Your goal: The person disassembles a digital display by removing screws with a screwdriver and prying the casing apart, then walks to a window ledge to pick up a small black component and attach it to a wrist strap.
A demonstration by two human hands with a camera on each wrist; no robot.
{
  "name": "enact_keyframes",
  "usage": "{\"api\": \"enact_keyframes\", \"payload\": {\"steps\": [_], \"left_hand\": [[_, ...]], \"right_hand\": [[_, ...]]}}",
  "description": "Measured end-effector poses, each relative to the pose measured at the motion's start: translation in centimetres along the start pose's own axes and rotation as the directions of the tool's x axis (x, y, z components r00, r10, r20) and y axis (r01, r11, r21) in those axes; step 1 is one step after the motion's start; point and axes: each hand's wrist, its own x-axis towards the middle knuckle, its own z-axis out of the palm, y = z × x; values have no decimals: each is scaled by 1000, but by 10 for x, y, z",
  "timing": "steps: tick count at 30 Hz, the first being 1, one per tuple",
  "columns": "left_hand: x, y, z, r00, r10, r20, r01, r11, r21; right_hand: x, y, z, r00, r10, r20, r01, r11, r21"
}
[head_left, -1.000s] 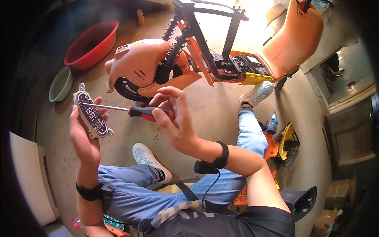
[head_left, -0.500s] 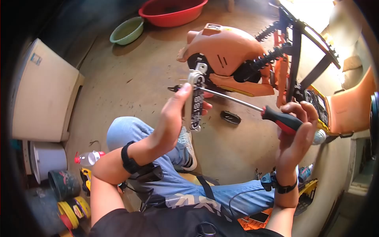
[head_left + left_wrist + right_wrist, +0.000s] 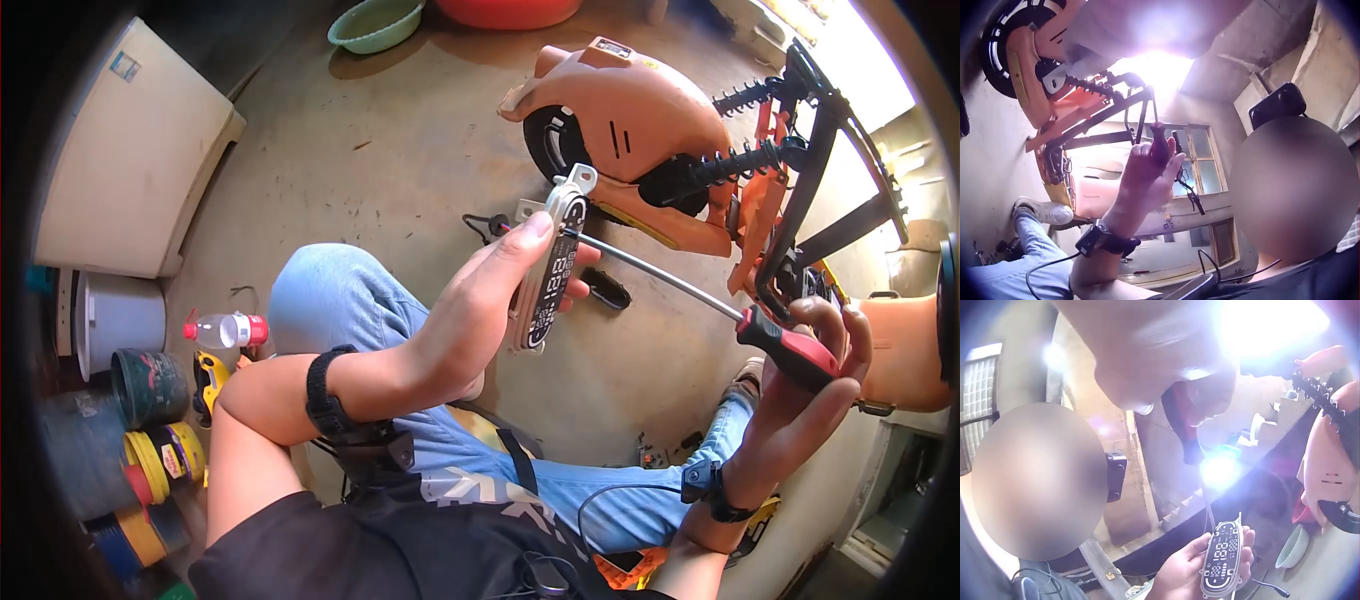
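Observation:
In the head view my left hand [image 3: 478, 310] grips an oval display panel [image 3: 558, 275] by its edges, thumb on the near side and fingers behind. My right hand [image 3: 800, 410] holds a red and black screwdriver [image 3: 785, 345] by its handle, and the shaft reaches left to the upper part of the panel's face. In the right wrist view the panel [image 3: 1221, 556] shows its printed digits, with the shaft meeting its upper end. The left wrist view has the right hand [image 3: 1147, 175] curled round the screwdriver handle [image 3: 1159, 144].
An orange scooter body [image 3: 630, 120] with a bare black frame stands at the upper right. A small black oval part [image 3: 606, 289] lies on the floor below it. To the left are a white cabinet [image 3: 130, 150], a bottle [image 3: 225, 330] and several buckets. Basins [image 3: 375, 25] stand at the top.
The head view has swung, bringing the cabinet and buckets into sight. Against the scooter, both hands appear lower, and the panel has turned from facing the camera to a slanted, narrower view. Both grips persist.

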Motion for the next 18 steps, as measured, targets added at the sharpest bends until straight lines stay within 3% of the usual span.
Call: {"api": "enact_keyframes", "payload": {"steps": [3, 4, 6, 10, 12, 14, 18], "left_hand": [[3, -6, 2, 999, 0, -37, 1, 1000, 29], [4, -8, 1, 999, -12, -36, 13, 999, 30], [8, -9, -1, 999, -23, -36, 24, 1000, 19], [18, -12, -3, 999, 32, -24, -32, 999, -16], [23, -11, -3, 999, 37, -28, -41, 991, -125], [26, -12, -2, 999, 39, -32, -44, 986, -162], [32, -6, 1, 999, 29, -24, -34, 976, -215]], "right_hand": [[-4, 1, -3, 994, 63, -87, -83, 967, -241], [-6, 2, -1, 993, 73, -93, -94, 965, -244], [-5, 4, 8, 998, -39, -58, 24, 971, -240], [-8, 5, 7, 999, 34, -36, -42, 970, -239], [-6, 9, 6, 999, -13, -30, 6, 974, -226], [-5, 5, 3, 987, 160, -18, -161, 970, -184], [-3, 8, 5, 986, 162, -44, -168, 959, -226]]}}
